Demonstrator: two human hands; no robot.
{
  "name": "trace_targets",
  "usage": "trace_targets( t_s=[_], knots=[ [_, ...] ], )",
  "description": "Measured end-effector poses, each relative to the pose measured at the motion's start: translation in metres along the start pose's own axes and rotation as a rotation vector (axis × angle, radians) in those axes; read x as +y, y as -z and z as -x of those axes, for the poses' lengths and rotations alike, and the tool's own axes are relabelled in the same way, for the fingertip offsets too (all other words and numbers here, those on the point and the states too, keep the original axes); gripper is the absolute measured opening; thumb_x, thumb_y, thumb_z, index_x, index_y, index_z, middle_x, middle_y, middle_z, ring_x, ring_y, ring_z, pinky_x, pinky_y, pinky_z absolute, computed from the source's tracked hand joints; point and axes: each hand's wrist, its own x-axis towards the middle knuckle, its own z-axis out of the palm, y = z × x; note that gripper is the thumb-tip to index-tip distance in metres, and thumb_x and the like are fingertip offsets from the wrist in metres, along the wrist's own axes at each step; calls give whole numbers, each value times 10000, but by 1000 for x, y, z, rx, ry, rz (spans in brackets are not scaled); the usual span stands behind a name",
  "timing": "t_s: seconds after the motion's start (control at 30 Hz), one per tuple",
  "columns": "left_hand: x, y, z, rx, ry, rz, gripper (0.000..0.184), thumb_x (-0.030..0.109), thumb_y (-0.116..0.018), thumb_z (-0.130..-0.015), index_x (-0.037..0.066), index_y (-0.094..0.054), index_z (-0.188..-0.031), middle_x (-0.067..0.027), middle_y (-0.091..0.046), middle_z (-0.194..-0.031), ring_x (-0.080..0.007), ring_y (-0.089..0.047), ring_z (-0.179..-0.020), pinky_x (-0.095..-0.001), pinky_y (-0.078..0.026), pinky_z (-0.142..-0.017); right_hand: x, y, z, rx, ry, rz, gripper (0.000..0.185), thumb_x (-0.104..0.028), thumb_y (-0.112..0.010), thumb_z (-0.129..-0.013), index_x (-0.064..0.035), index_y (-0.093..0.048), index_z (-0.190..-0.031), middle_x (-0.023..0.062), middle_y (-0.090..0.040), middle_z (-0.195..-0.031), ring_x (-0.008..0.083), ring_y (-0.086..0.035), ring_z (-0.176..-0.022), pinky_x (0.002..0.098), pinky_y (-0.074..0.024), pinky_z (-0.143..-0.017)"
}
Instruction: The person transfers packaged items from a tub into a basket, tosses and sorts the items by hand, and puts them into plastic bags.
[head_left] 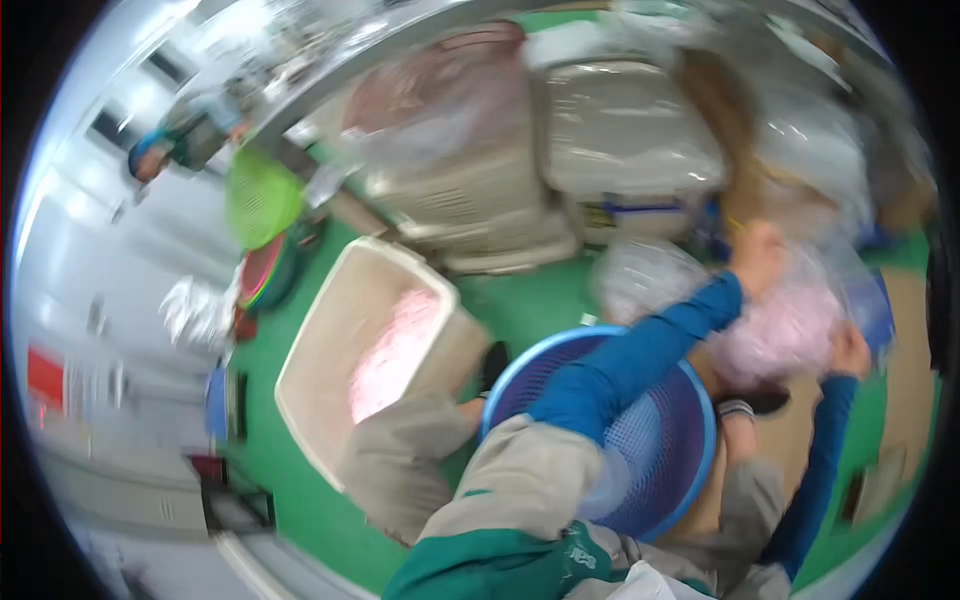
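Note:
A clear plastic bag of pink material (780, 335) is between my two hands at the right. My left hand (758, 260) is closed on the bag's upper left part, with that arm stretched across the blue basket. My right hand (850, 352) grips the bag's right side, its fingers partly hidden and blurred. Below my left arm stands the blue perforated basket (690, 465), with some clear plastic inside. Another clear plastic bag (650, 275) lies just left of my left hand.
A cream tub (310, 350) holding pink pieces (395, 350) stands left of my legs. Plastic-wrapped stacks (635, 130) line the back. A person (195, 130) is at the far left beside green baskets (262, 195). Cardboard (905, 350) lies on the green floor at the right.

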Motion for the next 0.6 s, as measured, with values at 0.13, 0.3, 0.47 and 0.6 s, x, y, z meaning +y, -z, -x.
trace_targets(
  t_s=[0.13,0.3,0.47,0.6],
  knots=[
    [1,-10,-26,135,-101,160,89,10,-536,-631,19,-450,-655,-164,-454,-705,-341,-464,-691,-412,-373,-612,0,-4,-44,121,157,345,306,-256,-486,-920,33,-582,-954,133,-628,-865,190,-580,-776,272,-455,-720],
    [-31,30,-12,-157,-31,199,178,79,-583,-718,-6,-490,-845,-194,-475,-897,-360,-486,-859,-409,-405,-777,16,-42,-26,70,45,365,342,-323,-477,-914,-5,-593,-964,162,-627,-869,270,-606,-793,346,-459,-685],
    [-104,117,25,-664,315,-597,577,285,-652,-706,49,-491,-1207,-211,-420,-1264,-409,-353,-1200,-492,-322,-993,116,-34,-20,-189,-8,308,232,-213,-489,-895,2,-562,-842,61,-587,-759,150,-528,-713,308,-429,-635],
    [-144,154,74,-1030,33,-916,604,431,-702,-662,208,-541,-1199,-155,-310,-1385,-358,-261,-1285,-619,-289,-910,43,-36,10,-63,-19,260,249,-218,-556,-863,15,-594,-785,66,-607,-695,124,-523,-648,280,-428,-613]
  ],
)
